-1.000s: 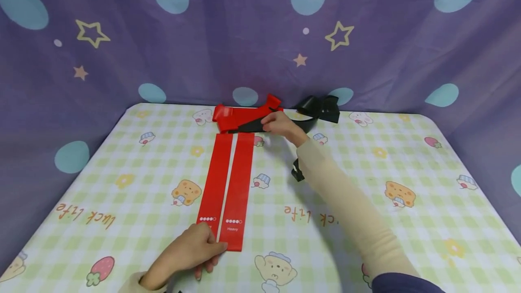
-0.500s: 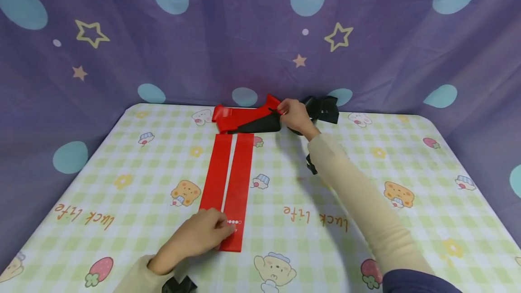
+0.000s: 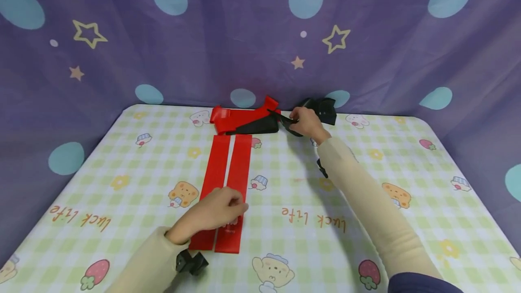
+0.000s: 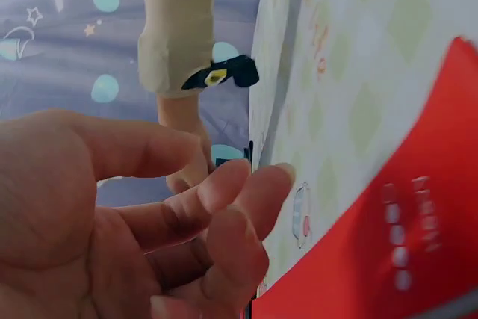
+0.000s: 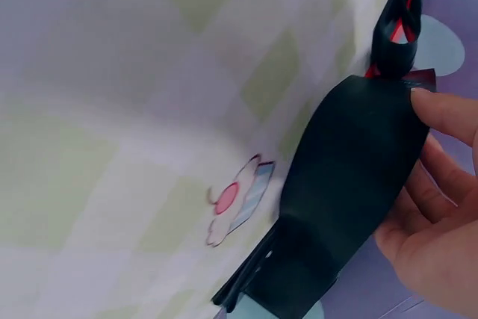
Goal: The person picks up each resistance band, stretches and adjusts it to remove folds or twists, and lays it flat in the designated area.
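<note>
Two flat lengths of red resistance band [image 3: 238, 162], printed with white dots and small lettering, lie side by side down the table. Over their near part hovers my left hand [image 3: 215, 211], fingers loosely bent; in the left wrist view nothing sits between them, and the red band lies beyond. At the back, my right hand [image 3: 308, 123] pinches the edge of a black resistance band [image 5: 343, 155] between thumb and fingers. To its left, a crumpled red band [image 3: 248, 114] rests with a black stretch [image 3: 260, 125] against it.
The checked tablecloth [image 3: 134, 184] covers the table, with a purple patterned curtain [image 3: 228, 44] behind it. More black band [image 3: 327, 111] bunches up at the back edge, right of my right hand. Black wrist mounts [image 3: 192, 262] show at both sleeves.
My left hand has lifted off the red band's near end and moved forward and right. My right hand has moved right along the back and now pulls up the black band's edge.
</note>
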Demonstrator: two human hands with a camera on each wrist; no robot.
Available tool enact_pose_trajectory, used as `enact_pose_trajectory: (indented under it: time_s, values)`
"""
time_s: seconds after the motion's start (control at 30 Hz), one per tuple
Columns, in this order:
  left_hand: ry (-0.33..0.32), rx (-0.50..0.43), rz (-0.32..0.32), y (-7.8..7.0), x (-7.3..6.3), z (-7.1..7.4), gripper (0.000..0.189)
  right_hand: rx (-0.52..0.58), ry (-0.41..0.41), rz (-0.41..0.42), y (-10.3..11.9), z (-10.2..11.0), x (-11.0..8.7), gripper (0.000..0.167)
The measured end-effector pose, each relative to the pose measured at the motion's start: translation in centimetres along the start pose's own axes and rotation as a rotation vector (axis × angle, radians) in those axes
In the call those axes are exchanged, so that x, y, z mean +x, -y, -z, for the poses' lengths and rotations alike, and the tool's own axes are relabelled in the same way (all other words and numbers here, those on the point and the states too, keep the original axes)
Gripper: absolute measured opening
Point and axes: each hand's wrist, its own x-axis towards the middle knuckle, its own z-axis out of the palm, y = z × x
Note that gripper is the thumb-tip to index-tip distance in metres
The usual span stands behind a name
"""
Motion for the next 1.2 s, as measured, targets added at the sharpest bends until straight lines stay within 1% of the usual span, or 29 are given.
enact_pose_trajectory:
  time_s: [0.1, 0.23, 0.3, 0.43, 0.57, 0.7, 0.77, 0.87, 0.93, 1.03, 1.13, 1.2]
  values:
    - [-0.043, 0.016, -0.014, -0.1, 1.5, 0.4, 0.025, -0.022, 0.003, -0.013, -0.4, -0.1, -0.2, 0.028]
    - [-0.086, 0.014, 0.016, -0.2, 3.7, 0.9, 0.015, -0.044, 0.004, -0.03, -0.8, -0.2, -0.4, 0.027]
    - [-0.095, 0.013, 0.017, -0.1, 4.7, 1.2, 0.013, -0.042, -0.002, -0.038, -1.0, -0.1, -0.6, 0.027]
    - [-0.115, 0.011, 0.021, -0.3, 6.5, 1.8, 0.023, -0.032, -0.023, -0.026, -1.4, 0.2, -1.2, 0.027]
    - [-0.131, 0.002, 0.022, -0.5, 7.8, 2.2, 0.033, -0.036, -0.029, 0.03, -1.8, 0.7, -1.6, 0.028]
    - [-0.131, -0.015, 0.008, -0.7, 8.8, 2.3, 0.034, -0.022, -0.021, 0.117, -2.1, 1.3, -2.1, 0.027]
    - [-0.129, -0.024, -0.009, -0.9, 9.2, 2.3, 0.033, -0.018, -0.015, 0.152, -2.2, 1.6, -2.3, 0.026]
    - [-0.151, -0.028, -0.044, -1.2, 9.7, 2.2, 0.031, -0.029, -0.003, 0.185, -2.4, 1.9, -2.8, 0.025]
    - [-0.177, -0.019, -0.082, -1.3, 10.1, 2.0, 0.03, -0.048, 0.006, 0.202, -2.5, 2.0, -3.1, 0.026]
    - [-0.217, -0.012, -0.121, -1.5, 10.8, 1.9, 0.028, -0.067, 0.008, 0.233, -2.6, 2.1, -3.7, 0.026]
    - [-0.252, -0.021, -0.156, -1.8, 11.4, 1.7, 0.027, -0.068, -0.001, 0.266, -2.6, 2.1, -4.2, 0.026]
    - [-0.287, -0.038, -0.191, -2.0, 11.9, 1.6, 0.027, -0.066, -0.009, 0.291, -2.6, 2.2, -4.5, 0.025]
